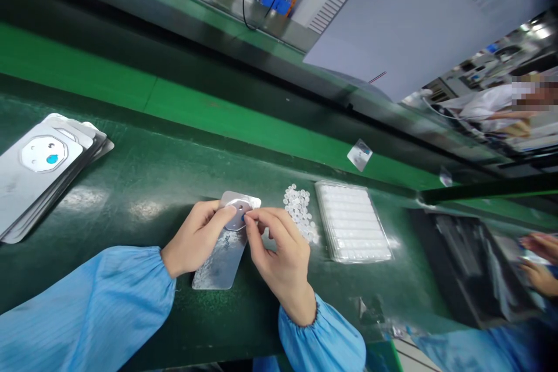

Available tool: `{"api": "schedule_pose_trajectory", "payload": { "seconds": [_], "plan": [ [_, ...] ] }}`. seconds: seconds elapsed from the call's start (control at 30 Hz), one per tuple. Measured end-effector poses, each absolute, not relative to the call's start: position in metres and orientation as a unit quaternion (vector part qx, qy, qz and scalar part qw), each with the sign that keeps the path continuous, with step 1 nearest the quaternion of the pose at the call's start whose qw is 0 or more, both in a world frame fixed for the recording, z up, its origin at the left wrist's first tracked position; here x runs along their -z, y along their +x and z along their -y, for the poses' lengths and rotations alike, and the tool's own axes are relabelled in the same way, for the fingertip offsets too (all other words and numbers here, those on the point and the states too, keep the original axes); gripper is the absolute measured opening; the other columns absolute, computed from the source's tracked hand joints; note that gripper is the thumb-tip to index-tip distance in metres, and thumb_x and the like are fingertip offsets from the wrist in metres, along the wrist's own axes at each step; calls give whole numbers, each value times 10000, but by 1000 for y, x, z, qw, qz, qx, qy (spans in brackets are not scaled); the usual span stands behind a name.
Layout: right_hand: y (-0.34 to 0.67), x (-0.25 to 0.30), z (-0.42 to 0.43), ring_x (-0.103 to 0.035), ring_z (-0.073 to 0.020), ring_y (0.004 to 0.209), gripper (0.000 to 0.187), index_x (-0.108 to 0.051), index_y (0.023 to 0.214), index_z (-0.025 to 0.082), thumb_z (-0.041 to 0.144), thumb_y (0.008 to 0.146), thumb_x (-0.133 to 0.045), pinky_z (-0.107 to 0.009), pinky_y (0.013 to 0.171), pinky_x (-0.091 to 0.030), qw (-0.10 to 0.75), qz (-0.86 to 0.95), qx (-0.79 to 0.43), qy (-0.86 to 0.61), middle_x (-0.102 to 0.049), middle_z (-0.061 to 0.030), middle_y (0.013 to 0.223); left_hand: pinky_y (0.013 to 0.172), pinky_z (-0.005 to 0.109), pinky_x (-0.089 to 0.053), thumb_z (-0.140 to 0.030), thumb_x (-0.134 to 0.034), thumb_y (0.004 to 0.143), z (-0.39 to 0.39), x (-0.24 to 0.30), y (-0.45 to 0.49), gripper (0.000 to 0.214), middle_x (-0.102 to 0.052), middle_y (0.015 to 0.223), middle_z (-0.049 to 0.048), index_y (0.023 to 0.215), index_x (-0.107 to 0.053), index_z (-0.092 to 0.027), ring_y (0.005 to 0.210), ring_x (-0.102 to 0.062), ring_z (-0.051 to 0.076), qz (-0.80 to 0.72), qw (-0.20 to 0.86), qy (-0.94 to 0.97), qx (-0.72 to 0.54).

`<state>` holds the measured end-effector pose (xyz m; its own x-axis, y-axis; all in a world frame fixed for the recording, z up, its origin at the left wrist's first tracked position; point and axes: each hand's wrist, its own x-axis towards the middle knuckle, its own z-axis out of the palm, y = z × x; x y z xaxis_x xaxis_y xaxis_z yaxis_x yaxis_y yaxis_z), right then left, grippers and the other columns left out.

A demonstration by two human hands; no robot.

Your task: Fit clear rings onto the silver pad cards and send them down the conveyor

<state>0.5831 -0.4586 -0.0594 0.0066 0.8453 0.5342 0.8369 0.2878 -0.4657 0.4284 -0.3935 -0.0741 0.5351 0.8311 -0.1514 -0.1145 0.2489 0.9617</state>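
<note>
Silver plate [221,264] lay on the green bench [146,180].
Left hand [196,239] gripped its left edge; right hand [281,253] pinched the blue dot [243,218] near its top; clear discs [298,207] lay to the right.

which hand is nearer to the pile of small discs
Right. The right hand is just left of the pile; the left hand is farther off, its thumb on the metal plate.
</note>
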Motion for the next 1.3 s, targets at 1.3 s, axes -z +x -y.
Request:
{"api": "schedule_pose_trajectory", "payload": {
  "seconds": [1.3],
  "plan": [
    [689, 102, 517, -645, -202, 605, 426, -794, 884, 173, 506, 965, -540, -333, 613, -542, 376, 472, 11, -798, -753, -117, 858, 678, 381, -620, -500, -846, 719, 383, 72, 424, 579, -798, 949, 177, 1096, -763, -68, 898, -765, 373, -392, 764, 400, -320]
  ]
}}
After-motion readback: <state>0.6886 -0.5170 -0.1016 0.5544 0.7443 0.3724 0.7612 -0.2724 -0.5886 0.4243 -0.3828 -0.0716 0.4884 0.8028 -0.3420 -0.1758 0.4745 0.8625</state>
